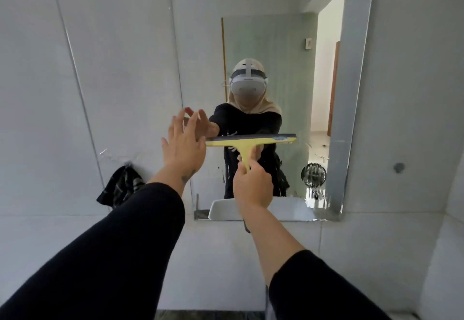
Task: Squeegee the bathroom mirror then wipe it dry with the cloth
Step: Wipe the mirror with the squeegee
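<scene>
A tall wall mirror (276, 30) fills the centre of the head view, above a white tiled wall. My right hand (252, 185) grips the yellow handle of a squeegee (251, 141), whose dark rubber blade lies level against the glass at mid-height. My left hand (183, 143) is spread flat with fingers apart at the mirror's left edge, just left of the blade's end, holding nothing. A dark patterned cloth (120, 187) hangs on a wall hook left of the mirror, below my left hand.
The mirror reflects a person with a headset, a white basin edge (221, 210) and a bright doorway (324, 73). A small dark wall fitting (398, 167) sits right of the mirror. Grey tiles surround everything.
</scene>
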Tool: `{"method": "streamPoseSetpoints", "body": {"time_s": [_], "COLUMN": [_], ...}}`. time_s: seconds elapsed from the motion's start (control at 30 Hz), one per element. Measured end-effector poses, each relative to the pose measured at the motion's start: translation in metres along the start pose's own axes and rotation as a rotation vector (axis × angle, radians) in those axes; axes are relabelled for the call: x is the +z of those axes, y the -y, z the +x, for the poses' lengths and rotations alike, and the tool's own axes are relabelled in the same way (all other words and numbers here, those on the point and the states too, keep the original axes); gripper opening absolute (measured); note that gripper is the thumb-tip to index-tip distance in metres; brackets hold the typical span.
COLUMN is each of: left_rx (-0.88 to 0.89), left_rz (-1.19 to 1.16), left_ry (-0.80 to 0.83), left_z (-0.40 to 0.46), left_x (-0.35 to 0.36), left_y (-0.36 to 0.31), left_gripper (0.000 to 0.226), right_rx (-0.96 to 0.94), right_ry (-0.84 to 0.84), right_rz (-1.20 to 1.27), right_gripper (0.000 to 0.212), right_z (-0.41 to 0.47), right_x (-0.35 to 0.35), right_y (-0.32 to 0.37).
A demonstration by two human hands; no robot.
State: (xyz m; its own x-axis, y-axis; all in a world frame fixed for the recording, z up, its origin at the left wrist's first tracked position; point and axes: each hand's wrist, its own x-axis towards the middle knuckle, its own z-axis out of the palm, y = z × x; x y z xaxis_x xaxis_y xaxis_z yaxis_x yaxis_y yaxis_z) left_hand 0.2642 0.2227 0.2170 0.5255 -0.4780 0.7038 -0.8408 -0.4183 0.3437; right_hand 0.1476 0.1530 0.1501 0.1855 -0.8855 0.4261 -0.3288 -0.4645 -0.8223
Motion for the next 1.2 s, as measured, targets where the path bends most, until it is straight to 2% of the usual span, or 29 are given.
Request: {"method": "streamPoseSetpoints", "body": {"time_s": [0.07,0.27,0.37,0.47,0.63,0.7,0.8,0.93,1.07,1.2], "left_rx": [0.039,0.036,0.02,-0.014,-0.057,-0.07,-0.085,-0.088,-0.084,-0.066], "left_rz": [0.02,0.04,0.024,-0.03,0.012,0.044,0.034,-0.04,-0.068,-0.073], "left_ry": [0.005,0.048,0.022,0.005,-0.017,-0.031,-0.038,-0.021,-0.023,-0.029], "left_z": [0.01,0.018,0.016,0.013,0.015,0.016,0.016,0.015,0.014,0.012], "left_x": [-0.002,0.016,0.022,0.03,0.047,0.05,0.052,0.05,0.048,0.048], "left_y": [-0.001,-0.004,-0.009,-0.015,-0.024,-0.027,-0.03,-0.033,-0.031,-0.031], "left_gripper": [0.063,0.07,0.071,0.082,0.107,0.111,0.114,0.112,0.112,0.109], "right_rx": [-0.046,-0.39,-0.561,-0.671,-0.672,-0.676,-0.684,-0.567,-0.536,-0.414], "right_ry": [-0.021,0.051,-0.019,-0.134,0.094,0.079,-0.084,0.054,-0.026,-0.01], "right_rz": [-0.04,-0.434,-0.632,-0.678,-0.848,-0.838,-0.832,-0.965,-0.921,-0.82], "right_gripper": [0.042,0.057,0.067,0.08,0.07,0.069,0.069,0.063,0.056,0.052], "right_z": [-0.001,0.001,0.002,0.018,0.028,0.034,0.046,0.052,0.055,0.053], "right_x": [0.005,-0.005,-0.007,-0.008,-0.04,-0.053,-0.068,-0.097,-0.113,-0.125], "right_y": [-0.002,-0.005,-0.017,-0.033,-0.038,-0.044,-0.058,-0.071,-0.087,-0.1]}}
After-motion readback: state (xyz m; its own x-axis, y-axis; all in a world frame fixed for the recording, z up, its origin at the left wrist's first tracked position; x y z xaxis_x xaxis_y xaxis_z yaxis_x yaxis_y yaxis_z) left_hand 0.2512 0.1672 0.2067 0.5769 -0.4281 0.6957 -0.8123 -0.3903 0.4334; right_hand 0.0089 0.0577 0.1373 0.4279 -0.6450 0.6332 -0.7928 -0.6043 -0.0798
